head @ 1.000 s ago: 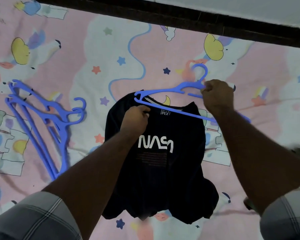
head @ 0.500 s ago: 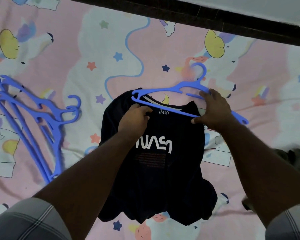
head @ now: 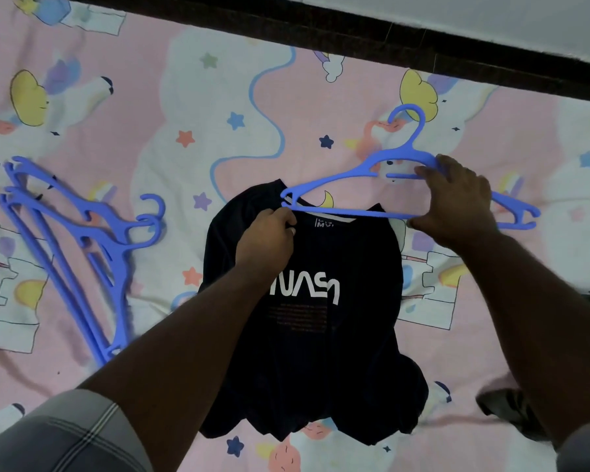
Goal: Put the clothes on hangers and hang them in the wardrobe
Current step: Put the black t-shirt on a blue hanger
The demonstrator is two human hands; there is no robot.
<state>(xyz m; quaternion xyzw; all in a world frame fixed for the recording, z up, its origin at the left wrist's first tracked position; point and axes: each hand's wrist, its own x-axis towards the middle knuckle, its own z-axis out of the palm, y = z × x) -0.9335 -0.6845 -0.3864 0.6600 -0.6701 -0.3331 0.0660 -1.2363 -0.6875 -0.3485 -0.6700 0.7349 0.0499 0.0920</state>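
A black T-shirt [head: 321, 335] with white NASA lettering lies flat on the bed, collar away from me. My left hand [head: 268, 236] pinches the shirt's collar at its left side. A blue plastic hanger [head: 341, 177] lies across the collar, its left tip right at the neck opening and its hook pointing away. My right hand [head: 457, 206] grips the hanger's middle, fingers over the upper arm and thumb at the lower bar.
A pile of blue hangers [head: 82, 240] lies on the bed to the left. The pink cartoon bedsheet [head: 201, 114] covers the bed. A dark bed frame edge [head: 389, 39] runs along the far side. A dark garment [head: 504, 407] shows at the lower right.
My right hand has slid from the hanger's neck down to grip across its arm and lower bar. The hanger's left tip has come to the collar opening. My left hand stays on the collar.
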